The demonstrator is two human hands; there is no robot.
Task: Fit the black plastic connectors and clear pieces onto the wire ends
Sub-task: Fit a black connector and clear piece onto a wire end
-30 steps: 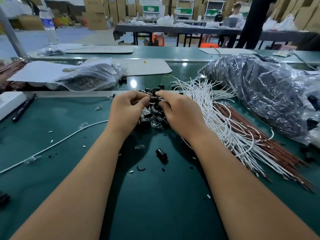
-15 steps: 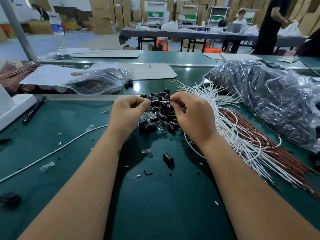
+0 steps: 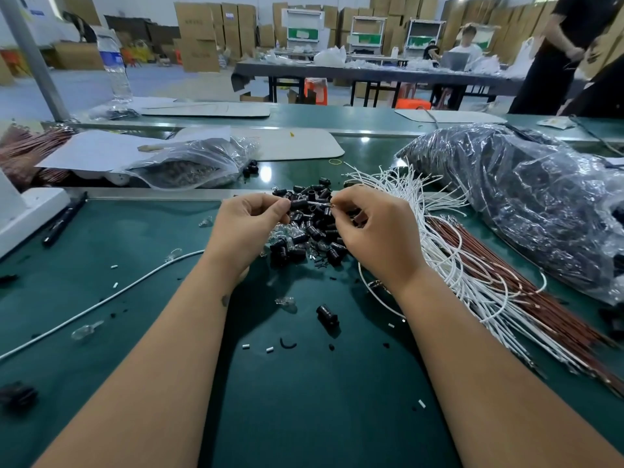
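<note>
A: Green mat [image 3: 101, 332] nearest us, with one loose black connector [image 3: 327, 315] lying on it. Beyond that, which step is this?

B: Fitting, I'd say. The left hand [image 3: 248, 228] pinches a black connector [image 3: 299, 204] at its fingertips; the right hand [image 3: 374, 228] pinches a white wire end [image 3: 319, 206] and points it at the connector's opening. They look just touching. Next calls for a straight, steady push.

A: And the supplies?

B: A pile of connectors [image 3: 310, 231] mixed with clear pieces sits under the hands, white wires [image 3: 449, 251] fanned to the right. Farther back, a clear bag [image 3: 189, 167] holds small dark parts; the big bag [image 3: 526, 204] holds something dark, I can't tell what.
</note>
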